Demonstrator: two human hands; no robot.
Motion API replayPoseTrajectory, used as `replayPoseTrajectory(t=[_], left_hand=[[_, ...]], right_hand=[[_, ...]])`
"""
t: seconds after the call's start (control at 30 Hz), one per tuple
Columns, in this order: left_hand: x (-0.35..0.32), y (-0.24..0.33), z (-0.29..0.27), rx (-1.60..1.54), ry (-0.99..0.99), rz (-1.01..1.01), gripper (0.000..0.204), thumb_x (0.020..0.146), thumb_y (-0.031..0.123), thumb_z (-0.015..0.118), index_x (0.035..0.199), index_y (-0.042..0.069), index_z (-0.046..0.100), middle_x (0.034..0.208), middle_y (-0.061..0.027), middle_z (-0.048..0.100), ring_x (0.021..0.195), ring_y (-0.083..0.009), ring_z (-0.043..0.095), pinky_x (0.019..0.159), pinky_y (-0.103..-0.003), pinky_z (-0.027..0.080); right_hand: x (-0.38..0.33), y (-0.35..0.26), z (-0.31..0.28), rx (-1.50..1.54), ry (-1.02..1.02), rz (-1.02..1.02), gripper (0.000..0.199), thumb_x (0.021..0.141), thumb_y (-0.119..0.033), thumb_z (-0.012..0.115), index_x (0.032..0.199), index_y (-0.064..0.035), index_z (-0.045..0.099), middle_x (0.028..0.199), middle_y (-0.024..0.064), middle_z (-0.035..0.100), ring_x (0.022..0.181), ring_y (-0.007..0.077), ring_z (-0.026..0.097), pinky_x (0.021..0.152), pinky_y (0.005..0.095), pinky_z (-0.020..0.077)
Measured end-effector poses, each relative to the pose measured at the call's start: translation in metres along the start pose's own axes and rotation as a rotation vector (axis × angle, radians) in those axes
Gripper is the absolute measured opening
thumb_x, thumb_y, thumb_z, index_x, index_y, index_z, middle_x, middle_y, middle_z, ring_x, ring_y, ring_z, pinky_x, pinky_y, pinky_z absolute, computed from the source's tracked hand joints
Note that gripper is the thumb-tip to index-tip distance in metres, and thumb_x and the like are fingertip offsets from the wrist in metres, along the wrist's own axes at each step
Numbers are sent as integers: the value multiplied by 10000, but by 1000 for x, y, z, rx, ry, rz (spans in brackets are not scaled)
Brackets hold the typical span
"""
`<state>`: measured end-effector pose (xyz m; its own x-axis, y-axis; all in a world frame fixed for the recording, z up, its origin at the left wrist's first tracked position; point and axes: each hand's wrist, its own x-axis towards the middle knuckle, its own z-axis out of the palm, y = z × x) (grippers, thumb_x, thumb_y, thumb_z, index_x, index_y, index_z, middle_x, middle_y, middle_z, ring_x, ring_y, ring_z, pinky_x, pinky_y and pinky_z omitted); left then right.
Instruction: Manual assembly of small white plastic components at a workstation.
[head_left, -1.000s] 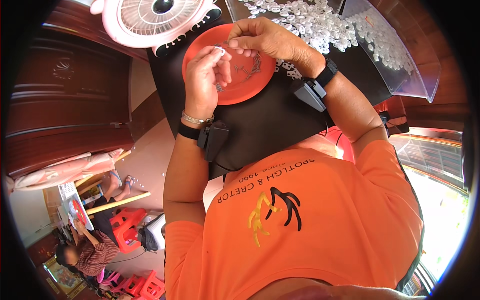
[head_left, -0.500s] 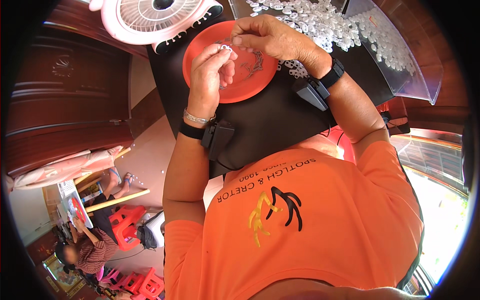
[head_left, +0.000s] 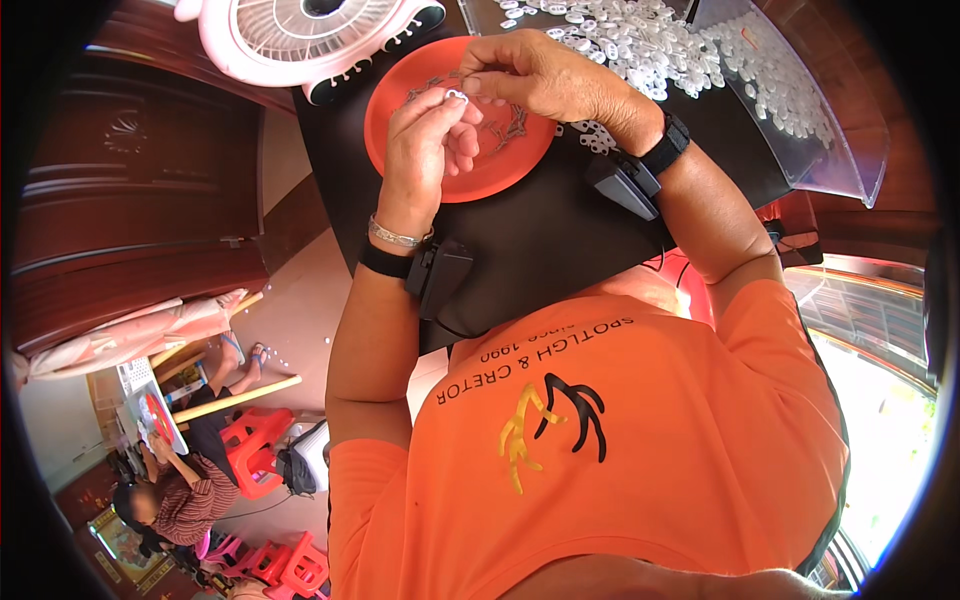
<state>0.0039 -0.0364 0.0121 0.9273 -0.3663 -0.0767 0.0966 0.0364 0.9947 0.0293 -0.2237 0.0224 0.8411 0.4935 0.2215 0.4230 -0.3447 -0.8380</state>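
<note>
Over a round red tray, my left hand pinches a small white plastic piece with openings in it between thumb and forefinger. Close beside that piece, my right hand has its thumb and fingertips pressed together. Whatever lies between them is too small to make out. Inside the tray, thin grey metal-looking bits lie scattered in a rough ring, partly hidden by both hands. Many loose white pieces of a similar kind spread over the black tabletop beyond my right wrist.
A pink and white fan stands at the far left of the table. A clear plastic bin with more white pieces is at the far right. On the left, another person sits at a separate table near red stools.
Both hands stay close together over the tray with only slight finger shifts. The white piece is still in my left fingertips, turned a little.
</note>
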Motion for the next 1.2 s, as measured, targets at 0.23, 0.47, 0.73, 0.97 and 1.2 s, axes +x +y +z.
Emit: replayPoseTrajectory(t=[0.23,0.47,0.73,0.97,1.2], left_hand=[[-1,2,-1,82,-72,-34,247,919,251,484,829,41,578,629,-16,529,515,-79,459,478,-204,313],[6,-8,-5,-175,-40,9,241,925,242,474,843,36,569,653,-19,527,543,-87,470,475,-212,296],[3,-5,3,-87,-31,-7,263,912,265,492,789,54,591,621,-4,549,501,-72,479,456,-191,330],[-1,3,1,26,-101,-38,252,921,246,472,806,40,561,663,-26,531,560,-93,480,495,-210,328],[0,2,-1,-2,-91,27,247,912,234,466,755,58,538,623,-19,505,519,-84,443,476,-207,305]], right_hand=[[1,-1,-1,39,-40,-7,174,910,-182,582,887,-10,581,694,-11,552,675,69,511,608,238,438],[1,3,1,52,59,-46,199,911,-204,600,864,-12,587,681,-17,551,650,59,504,583,233,433],[1,-2,1,6,17,53,201,924,-203,591,881,-7,589,690,0,576,654,64,526,585,245,454],[0,-1,1,-25,18,-31,212,927,-218,591,878,-12,582,703,-1,569,680,54,510,615,229,447],[3,-1,1,328,104,107,259,908,-287,608,875,-32,640,711,-18,602,669,56,557,610,215,466]])
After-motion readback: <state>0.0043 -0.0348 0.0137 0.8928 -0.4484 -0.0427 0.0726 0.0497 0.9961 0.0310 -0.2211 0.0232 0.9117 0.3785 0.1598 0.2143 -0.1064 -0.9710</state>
